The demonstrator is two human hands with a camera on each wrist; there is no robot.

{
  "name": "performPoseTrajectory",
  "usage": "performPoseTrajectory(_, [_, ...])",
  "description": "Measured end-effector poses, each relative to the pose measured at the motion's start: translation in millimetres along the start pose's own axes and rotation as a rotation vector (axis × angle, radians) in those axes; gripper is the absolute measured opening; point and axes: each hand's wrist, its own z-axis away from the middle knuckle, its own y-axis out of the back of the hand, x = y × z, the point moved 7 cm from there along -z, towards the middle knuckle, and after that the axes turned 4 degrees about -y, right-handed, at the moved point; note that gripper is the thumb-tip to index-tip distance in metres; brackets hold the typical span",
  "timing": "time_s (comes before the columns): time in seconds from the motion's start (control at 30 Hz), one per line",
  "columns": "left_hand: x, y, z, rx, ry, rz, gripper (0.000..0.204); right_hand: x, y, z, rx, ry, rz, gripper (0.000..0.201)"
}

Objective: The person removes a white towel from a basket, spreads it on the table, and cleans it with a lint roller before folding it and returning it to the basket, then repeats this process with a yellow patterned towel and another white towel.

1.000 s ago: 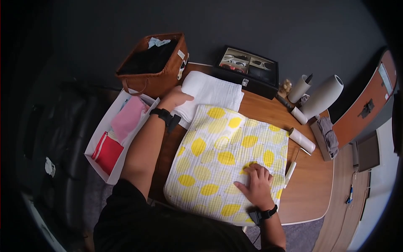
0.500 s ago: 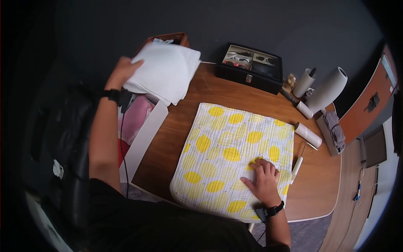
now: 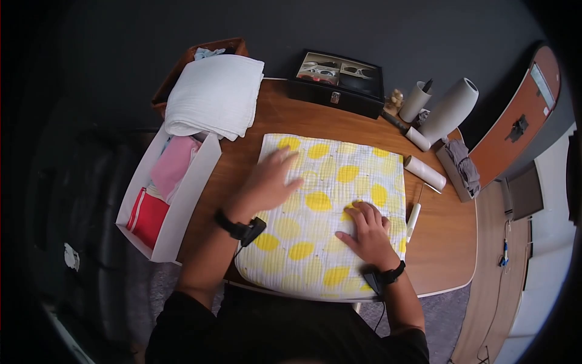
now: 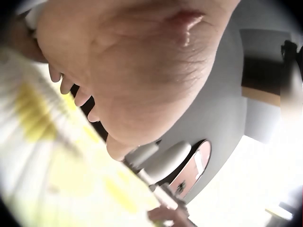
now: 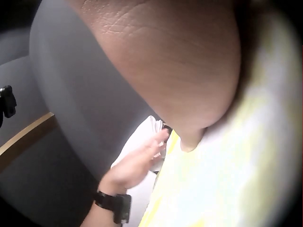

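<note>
A lemon-print muslin cloth [image 3: 327, 182], white with yellow fruit, lies spread flat at the front of the wooden table. My left hand [image 3: 271, 185], slightly blurred, is over its left part with fingers extended and nothing in them. On the right part of the cloth rests my right hand [image 3: 370, 236], thumb apart and fingers lightly bent. A folded white cloth [image 3: 215, 97] lies across the brown basket [image 3: 162, 91] and the back end of the white box [image 3: 200, 182]. From the right wrist view, the left hand [image 5: 130, 170] appears beyond the lemon-print edge.
Pink fabric [image 3: 173, 164] and a red pouch [image 3: 148, 218] fill the white box. Behind stands a black glasses case [image 3: 336, 85]. Along the right are a lint roller [image 3: 413, 221], a cardboard tube [image 3: 424, 173], a tall vase [image 3: 448, 112] and an oval mirror [image 3: 515, 127].
The left hand carried the folded white cloth from the table to the left, laid it over the basket and box, let go, and came back over the lemon-print cloth. The right hand stayed there.
</note>
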Motion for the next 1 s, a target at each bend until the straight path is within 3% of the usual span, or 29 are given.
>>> performPoseTrajectory(0.03, [-4.9,-34.1,4.7,-0.093,-0.026,-0.042,0.072,1.7,0.4,-0.4,0.005,0.014,0.007,0.067])
performPoseTrajectory(0.13, [-3.9,-45.3,16.8,-0.122,0.027,-0.136,0.082,1.6,7.9,-3.7,-0.055,0.013,-0.064,0.063])
performPoseTrajectory(0.23, [-16.5,-44.3,18.3,-0.124,0.021,-0.087,0.083,32.8,15.7,-6.1,0.02,-0.037,-0.405,0.056])
performPoseTrajectory(0.3, [-18.4,-43.1,20.4,-0.103,0.012,-0.088,0.082,66.7,39.9,-2.1,0.201,-0.164,-0.272,0.04])
performPoseTrajectory(0.37, [-19.9,-42.0,21.3,-0.086,0.008,-0.079,0.082,115.1,55.8,12.9,0.308,-0.489,-0.091,0.044])
performPoseTrajectory(0.47, [-23.1,-41.0,21.1,-0.072,-0.005,-0.044,0.08,158.6,57.2,42.0,0.52,-0.608,0.436,0.055])
performPoseTrajectory(0.57, [-25.6,-39.6,24.2,-0.042,-0.01,-0.018,0.079,207.0,28.8,51.5,0.318,-0.852,0.021,0.065])
performPoseTrajectory(0.6, [-25.5,-38.7,23.4,-0.03,-0.01,-0.007,0.078,211.5,26.7,47.2,0.327,-0.806,0.021,0.062])
performPoseTrajectory(0.67, [-24.8,-37.9,23.9,-0.032,0.0,-0.009,0.078,208.1,25.9,40.1,0.347,-0.721,0.009,0.058])
performPoseTrajectory(0.83, [-25.5,-41.5,21.6,-0.034,0.008,-0.076,0.078,205.7,49.7,13.8,0.341,-0.752,-0.365,0.047])
performPoseTrajectory(0.9, [-26.8,-43.1,20.0,-0.026,0.02,-0.096,0.079,184.6,63.3,3.5,0.365,-0.679,-0.584,0.045])
performPoseTrajectory(1.0, [-32.4,-45.1,12.9,0.013,0.023,-0.155,0.081,112.2,83.9,-17.0,0.416,-0.588,-0.651,0.046])
